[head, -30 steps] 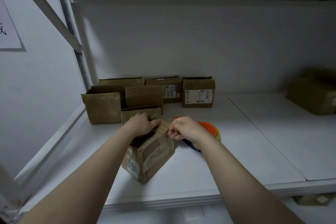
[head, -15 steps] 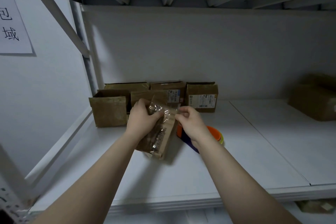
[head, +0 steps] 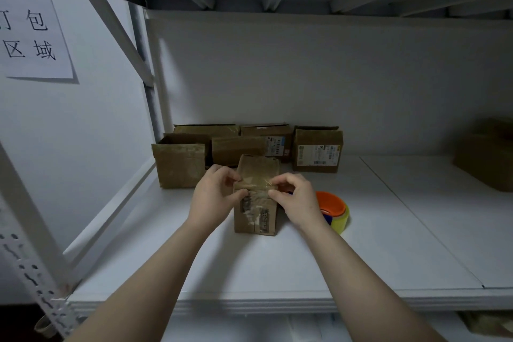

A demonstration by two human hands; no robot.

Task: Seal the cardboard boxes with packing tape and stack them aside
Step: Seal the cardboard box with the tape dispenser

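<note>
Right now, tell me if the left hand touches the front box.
Touching. Head view: left hand pinches the front box at its top edge, thumb on its face.

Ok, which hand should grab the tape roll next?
Probably the right hand: the tape roll lies just beside it, while the left hand sits across the box and could steady it.

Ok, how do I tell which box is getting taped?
Look at the white shelf, in front of the row of brown boxes along the back wall. The small box stands alone nearer the front edge, just left of the orange tape roll. It is the only one with the left hand and the right hand pinching its top edge.
</note>
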